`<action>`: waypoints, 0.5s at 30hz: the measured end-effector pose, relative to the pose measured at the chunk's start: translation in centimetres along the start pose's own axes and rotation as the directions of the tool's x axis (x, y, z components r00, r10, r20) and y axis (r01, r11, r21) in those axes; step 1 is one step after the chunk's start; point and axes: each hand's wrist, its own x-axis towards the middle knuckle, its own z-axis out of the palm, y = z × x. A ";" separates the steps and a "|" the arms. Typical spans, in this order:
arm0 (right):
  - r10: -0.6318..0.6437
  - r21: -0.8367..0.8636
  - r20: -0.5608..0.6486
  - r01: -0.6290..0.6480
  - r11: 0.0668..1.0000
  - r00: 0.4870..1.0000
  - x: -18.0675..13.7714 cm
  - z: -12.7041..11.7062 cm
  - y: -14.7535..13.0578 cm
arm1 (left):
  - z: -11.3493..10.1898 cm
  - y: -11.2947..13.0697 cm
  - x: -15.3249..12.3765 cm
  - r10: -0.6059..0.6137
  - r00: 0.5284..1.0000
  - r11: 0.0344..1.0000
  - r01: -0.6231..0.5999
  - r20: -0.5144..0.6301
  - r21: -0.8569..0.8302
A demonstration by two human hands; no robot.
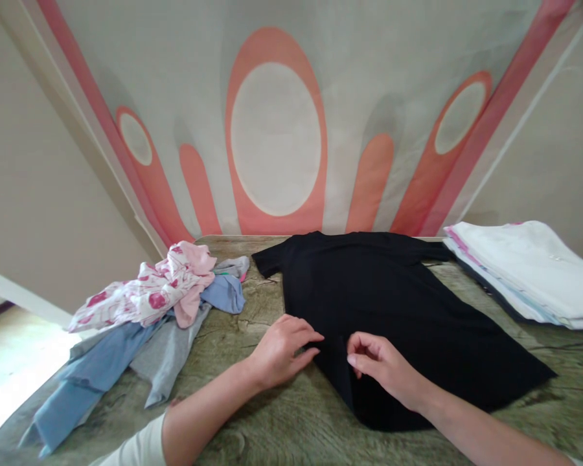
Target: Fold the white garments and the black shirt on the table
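A black T-shirt [398,310] lies spread flat on the green-brown table [282,421], neck toward the wall. My left hand [279,349] rests at the shirt's left hem edge, fingers curled and touching the fabric. My right hand [381,366] lies on the shirt close beside it, fingers bent in a pinch on the black cloth. The two hands are a short gap apart near the shirt's lower left side.
A heap of loose clothes [146,310], pink-and-white patterned, blue and grey, lies at the table's left. A stack of folded white garments [525,272] sits at the right. A wall hanging with orange ovals [276,142] stands behind the table.
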 end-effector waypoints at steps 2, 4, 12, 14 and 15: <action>0.006 -0.018 0.008 -0.006 1.000 1.000 0.0 0.0 -0.1 | 0.1 -0.1 0.0 -0.006 1.000 1.000 0.006 0.008 0.012; 0.013 -0.031 0.017 -0.012 0.999 1.000 -0.1 0.1 -0.2 | -0.1 -0.1 0.1 0.001 1.000 1.000 -0.002 0.017 0.016; 0.002 0.077 0.116 -0.011 0.997 0.993 -0.2 -0.1 -0.5 | -1.5 0.0 -1.0 -0.031 0.996 0.999 0.029 -0.089 -0.032; -0.001 0.129 0.164 -0.020 0.992 0.987 -0.2 -0.3 -0.4 | -1.8 0.1 -1.4 -0.031 0.995 0.997 0.023 -0.096 -0.075; -0.005 0.148 0.191 -0.024 0.989 0.982 -0.2 -0.4 -0.5 | -1.8 0.1 -1.5 -0.025 0.996 0.995 0.017 -0.080 -0.100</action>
